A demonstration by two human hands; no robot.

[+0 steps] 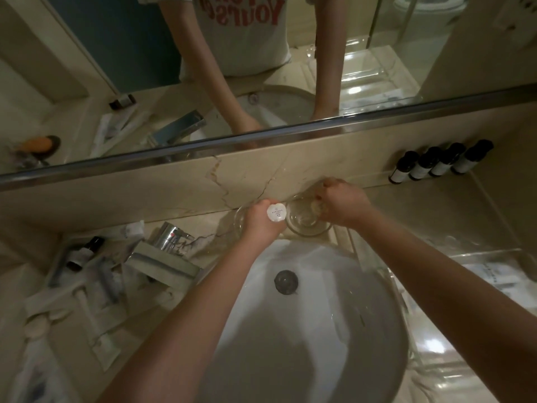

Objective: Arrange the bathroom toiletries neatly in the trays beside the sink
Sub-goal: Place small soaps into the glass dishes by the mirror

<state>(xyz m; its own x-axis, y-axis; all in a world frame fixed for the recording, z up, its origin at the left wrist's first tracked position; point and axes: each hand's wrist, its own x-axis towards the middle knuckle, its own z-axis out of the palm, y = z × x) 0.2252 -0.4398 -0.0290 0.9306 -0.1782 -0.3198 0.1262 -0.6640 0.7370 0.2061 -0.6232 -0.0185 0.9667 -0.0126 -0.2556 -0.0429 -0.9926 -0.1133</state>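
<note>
Over a white sink (305, 330) set in a beige marble counter (421, 210) below a mirror (87, 82), the left hand (261, 221) pinches a small white packet (277, 213). The right hand (341, 203) grips a glass bowl (308, 225) by its rim; four dark bottles (438, 164) line the back wall.

Print on the small white packet (275, 214) is too small to read.
</note>
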